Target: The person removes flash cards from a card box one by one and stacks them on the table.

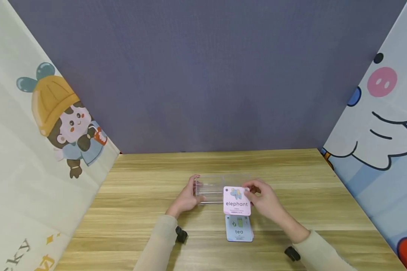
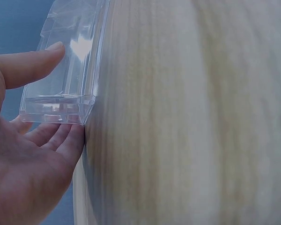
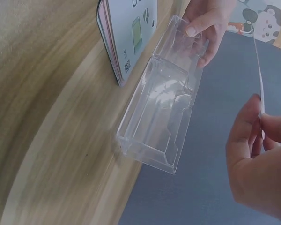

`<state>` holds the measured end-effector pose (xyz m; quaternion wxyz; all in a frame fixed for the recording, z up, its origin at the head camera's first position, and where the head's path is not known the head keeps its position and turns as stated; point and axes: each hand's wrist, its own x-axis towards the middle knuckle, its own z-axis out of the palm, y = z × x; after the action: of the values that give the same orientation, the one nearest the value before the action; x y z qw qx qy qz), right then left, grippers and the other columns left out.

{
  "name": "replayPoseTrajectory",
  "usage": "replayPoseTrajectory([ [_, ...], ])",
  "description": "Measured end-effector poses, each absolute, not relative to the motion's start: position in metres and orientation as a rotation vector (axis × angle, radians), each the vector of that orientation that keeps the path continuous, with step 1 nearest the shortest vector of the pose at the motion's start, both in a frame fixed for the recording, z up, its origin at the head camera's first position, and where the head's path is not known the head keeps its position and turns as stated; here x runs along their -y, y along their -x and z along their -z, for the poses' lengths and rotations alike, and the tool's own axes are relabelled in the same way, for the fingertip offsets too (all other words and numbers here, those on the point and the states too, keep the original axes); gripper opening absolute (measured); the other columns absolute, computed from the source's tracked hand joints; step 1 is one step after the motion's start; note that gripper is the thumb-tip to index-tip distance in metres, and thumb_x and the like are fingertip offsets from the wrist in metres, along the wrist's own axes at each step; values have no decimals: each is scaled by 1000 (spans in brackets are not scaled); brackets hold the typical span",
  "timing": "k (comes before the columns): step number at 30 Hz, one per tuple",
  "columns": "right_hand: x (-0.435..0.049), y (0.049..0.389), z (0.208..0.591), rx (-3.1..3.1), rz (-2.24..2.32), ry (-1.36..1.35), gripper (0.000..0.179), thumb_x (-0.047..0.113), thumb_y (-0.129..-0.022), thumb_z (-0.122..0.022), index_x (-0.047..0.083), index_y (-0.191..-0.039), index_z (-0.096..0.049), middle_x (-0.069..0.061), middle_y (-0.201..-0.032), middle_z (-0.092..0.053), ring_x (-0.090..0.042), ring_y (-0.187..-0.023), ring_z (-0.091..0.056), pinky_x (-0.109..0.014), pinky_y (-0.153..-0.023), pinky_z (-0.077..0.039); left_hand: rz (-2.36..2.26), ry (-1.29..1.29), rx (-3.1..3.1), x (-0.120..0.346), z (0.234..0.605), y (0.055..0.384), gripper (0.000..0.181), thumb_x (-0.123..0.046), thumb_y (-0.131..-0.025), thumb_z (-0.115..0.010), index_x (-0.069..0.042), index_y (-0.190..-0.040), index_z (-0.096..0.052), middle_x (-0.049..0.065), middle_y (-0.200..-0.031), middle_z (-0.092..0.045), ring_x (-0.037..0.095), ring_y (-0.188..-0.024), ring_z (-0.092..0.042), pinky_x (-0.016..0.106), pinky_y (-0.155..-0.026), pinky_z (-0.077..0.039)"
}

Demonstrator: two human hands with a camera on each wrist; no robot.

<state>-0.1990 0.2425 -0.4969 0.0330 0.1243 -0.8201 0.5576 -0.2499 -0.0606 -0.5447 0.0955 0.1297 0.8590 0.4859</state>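
A clear plastic box [image 1: 210,188] with two compartments rests on the wooden table. My left hand [image 1: 187,197] holds its left end, thumb on the near side and fingers around the end wall. My right hand [image 1: 262,199] pinches a pink card [image 1: 236,207] by its right edge; it is printed "elephant" with a small elephant picture. That card is raised over the box's right compartment, partly hiding it, and appears edge-on in the right wrist view. Just in front of the box lies a small stack of cards [image 1: 239,233], a blue "tea" card on top.
The wooden table [image 1: 139,233] runs back to a dark grey-blue panel [image 1: 203,82]. Cartoon-printed sheets stand at the left [image 1: 27,158] and right [image 1: 393,143] sides.
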Motion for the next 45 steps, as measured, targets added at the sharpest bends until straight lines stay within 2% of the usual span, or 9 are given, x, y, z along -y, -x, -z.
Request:
replayPoseTrajectory([
  [8, -245, 195, 499, 2541, -1759, -374, 20, -9, -92, -65, -2, -111, -68, -11, -94, -60, -20, -77, -57, -34, -57, -58, -1464, -383, -2543, 60, 545, 251, 88, -3, -88, -76, -6, -157, -20, 19, -141, -52, 43, -133, -48, 56, -115, -35],
  [13, -247, 191, 502, 2573, -1778, -355, 20, -7, -93, -64, -2, -112, -68, -10, -92, -60, -20, -76, -56, -31, -55, -56, -1465, -389, -2545, 60, 546, 251, 89, -4, -88, -77, -6, -156, -21, 19, -141, -52, 44, -134, -47, 56, -116, -34],
  [21, -246, 189, 511, 2616, -1804, -335, 21, -8, -92, -64, 0, -111, -69, -9, -92, -60, -20, -75, -56, -37, -56, -58, -1431, -394, -2562, 61, 547, 252, 91, -8, -88, -78, -6, -158, -20, 18, -141, -53, 43, -134, -47, 57, -116, -34],
  [28, -244, 185, 517, 2673, -1803, -272, 20, -6, -92, -65, 3, -109, -70, -7, -89, -59, -19, -72, -55, -26, -51, -52, -1424, -380, -2562, 61, 546, 252, 91, -9, -89, -77, -7, -158, -19, 18, -142, -52, 43, -135, -45, 57, -116, -33],
  [45, -246, 184, 531, 2713, -1854, -354, 21, -7, -91, -64, -2, -110, -67, -8, -82, -57, -20, -65, -55, -23, -47, -50, -1430, -387, -2567, 59, 550, 254, 91, -7, -88, -77, -7, -158, -20, 18, -142, -52, 42, -134, -48, 55, -116, -35],
])
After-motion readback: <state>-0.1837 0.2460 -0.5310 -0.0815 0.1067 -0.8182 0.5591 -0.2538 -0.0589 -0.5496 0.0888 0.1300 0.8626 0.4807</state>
